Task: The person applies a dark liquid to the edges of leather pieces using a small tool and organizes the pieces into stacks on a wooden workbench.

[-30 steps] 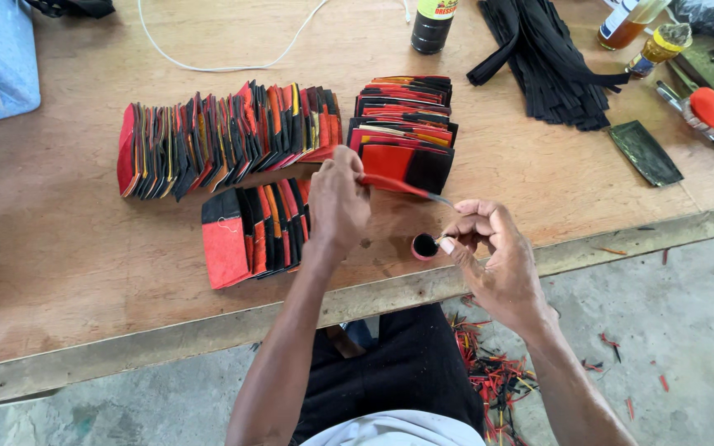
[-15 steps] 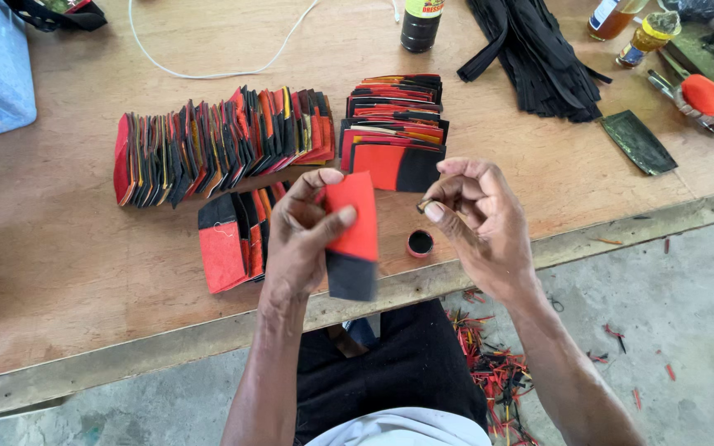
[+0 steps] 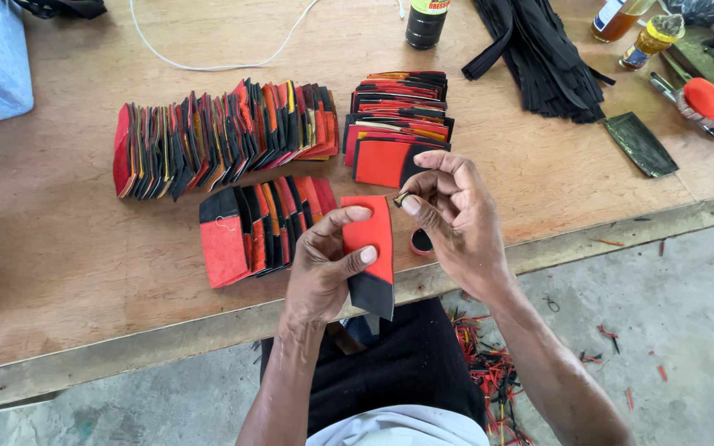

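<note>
My left hand (image 3: 321,264) holds a red and black fabric piece (image 3: 371,252) upright over the table's front edge. My right hand (image 3: 452,216) pinches a small dark brush-like tool (image 3: 401,199) at the top right corner of that piece. A small round red pot (image 3: 421,242) sits on the table just under my right hand. Left of my hands lies a fanned row of red and black pieces (image 3: 262,227). A flat stack of similar pieces (image 3: 397,128) lies beyond my right hand.
A long row of standing pieces (image 3: 225,136) runs across the wooden table (image 3: 59,248). A black strap bundle (image 3: 543,58), a dark bottle (image 3: 426,21), two small bottles (image 3: 654,37), a dark flat strip (image 3: 640,143) and a white cord (image 3: 216,62) lie farther back. Red scraps litter the floor (image 3: 621,347).
My left hand lifted one piece off the flat stack and brought it upright in front of me. My right hand rose from the small pot to the piece's top edge.
</note>
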